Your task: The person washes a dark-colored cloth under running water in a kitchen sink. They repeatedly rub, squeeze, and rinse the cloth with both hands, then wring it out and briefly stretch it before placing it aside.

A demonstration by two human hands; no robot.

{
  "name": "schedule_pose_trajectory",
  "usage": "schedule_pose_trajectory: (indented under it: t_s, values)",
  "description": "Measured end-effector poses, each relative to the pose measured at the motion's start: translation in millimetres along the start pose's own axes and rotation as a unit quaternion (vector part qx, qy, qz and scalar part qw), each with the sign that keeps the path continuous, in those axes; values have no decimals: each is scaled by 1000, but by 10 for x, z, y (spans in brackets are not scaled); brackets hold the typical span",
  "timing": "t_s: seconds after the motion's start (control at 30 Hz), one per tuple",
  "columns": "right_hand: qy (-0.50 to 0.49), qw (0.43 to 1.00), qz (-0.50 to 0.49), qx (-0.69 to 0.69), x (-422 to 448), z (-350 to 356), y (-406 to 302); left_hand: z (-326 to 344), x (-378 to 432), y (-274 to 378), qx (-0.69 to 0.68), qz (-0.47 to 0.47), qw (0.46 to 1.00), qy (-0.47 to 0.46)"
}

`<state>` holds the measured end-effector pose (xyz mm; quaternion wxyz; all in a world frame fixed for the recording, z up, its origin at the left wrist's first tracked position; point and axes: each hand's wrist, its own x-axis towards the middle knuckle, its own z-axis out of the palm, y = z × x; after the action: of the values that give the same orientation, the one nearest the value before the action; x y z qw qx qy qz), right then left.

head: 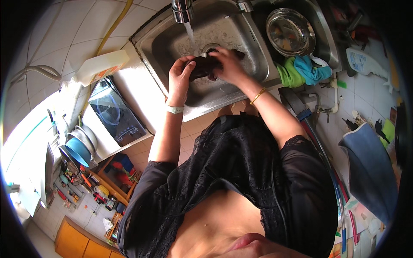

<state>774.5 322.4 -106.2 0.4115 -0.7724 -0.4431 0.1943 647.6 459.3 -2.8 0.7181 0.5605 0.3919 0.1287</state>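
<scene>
Above the left basin of a stainless steel sink [258, 61], my left hand [180, 74] grips one end of a dark brown, wet-looking item [205, 67]; whether it is cloth or something else I cannot tell. My right hand [227, 66] is at its other side, slightly blurred, with fingers bent over it near the drain [211, 48]. Whether these fingers are closed on it is unclear. Water runs from the chrome faucet [182, 11] just beyond my left hand, and part of the item reaches past my right fingers.
A metal bowl [290, 32] lies in the right basin. Green [288, 72] and blue cloths [311, 69] hang over the sink's front edge. Left of the sink are a plastic jug [103, 66] and a glass-topped cooker [116, 113]. Mop handles [337, 187] lean at the right.
</scene>
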Motion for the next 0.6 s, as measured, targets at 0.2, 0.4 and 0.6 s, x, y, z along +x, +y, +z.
schedule_pose_trajectory:
  t_s: [0.2,0.4,0.6]
  values:
    - [-52,992,7,117,-29,404,119,47,-121,381,-2,87,995,49]
    - [-211,964,138,86,589,19,274,-615,263,100,28,176,958,225]
    - [-67,981,181,34,706,221,-171,-456,481,-337,26,71,972,222]
